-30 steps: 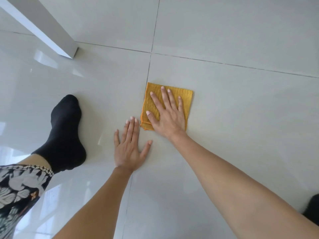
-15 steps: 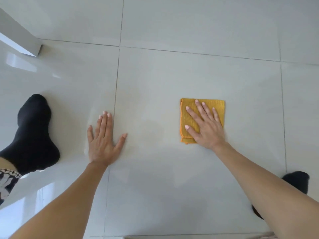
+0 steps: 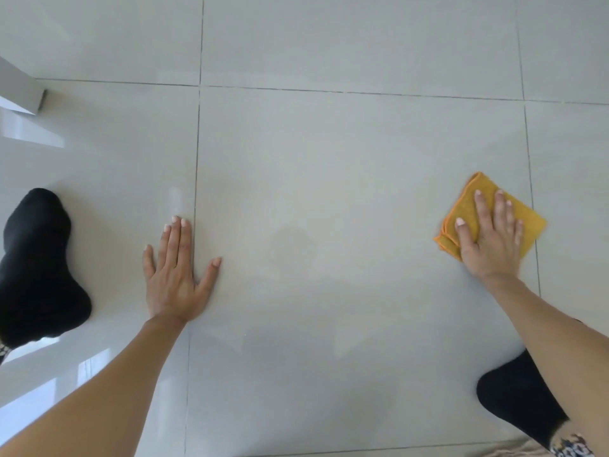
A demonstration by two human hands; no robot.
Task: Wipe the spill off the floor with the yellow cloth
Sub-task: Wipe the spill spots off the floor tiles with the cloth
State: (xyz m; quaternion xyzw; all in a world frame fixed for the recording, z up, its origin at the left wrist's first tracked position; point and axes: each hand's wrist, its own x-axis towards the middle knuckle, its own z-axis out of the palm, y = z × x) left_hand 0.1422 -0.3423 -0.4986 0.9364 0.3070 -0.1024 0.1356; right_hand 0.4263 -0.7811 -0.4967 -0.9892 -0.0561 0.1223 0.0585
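A folded yellow cloth (image 3: 530,223) lies flat on the pale glossy tile floor (image 3: 329,159) at the right, close to a grout line. My right hand (image 3: 491,239) presses down on it with flat, spread fingers and covers much of it. My left hand (image 3: 176,275) rests palm down on the bare floor at the left, fingers apart, holding nothing. Between the hands the tile shows a faint dull, streaky patch (image 3: 290,249); I cannot tell whether it is wet.
A foot in a black sock (image 3: 36,265) stands left of my left hand. A second black-socked foot (image 3: 520,407) is at the lower right under my right forearm. A white furniture leg (image 3: 19,90) meets the floor at the far left.
My right hand has slid the cloth across the tile to the right, from beside my left hand to the far grout line, and the cloth has turned. My left hand stays planted.
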